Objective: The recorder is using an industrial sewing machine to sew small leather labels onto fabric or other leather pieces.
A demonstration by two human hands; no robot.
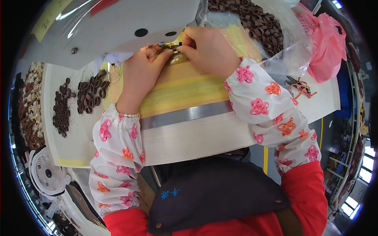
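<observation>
Both hands are at the working spot under the white head of a sewing machine (130, 23). My left hand (143, 70) has its thumb and fingertips drawn together beside the small metal parts there. Across from it, my right hand (208, 49) pinches with thumb and bent forefinger; a tiny dark piece shows at the tips, too small to name. The fingertips of both hands nearly meet. Beneath them lies the machine bed (185, 88), covered with yellow and tan tape, with a bare metal strip along its near edge.
Small brown loops (92, 92) with loose threads lie in clusters at left. More brown loops (267, 31) fill a clear plastic bag at far right, next to a pink bag (327, 47). Thread snips (299, 85) with orange wrapping rest at right. A white fan (47, 173) stands lower left.
</observation>
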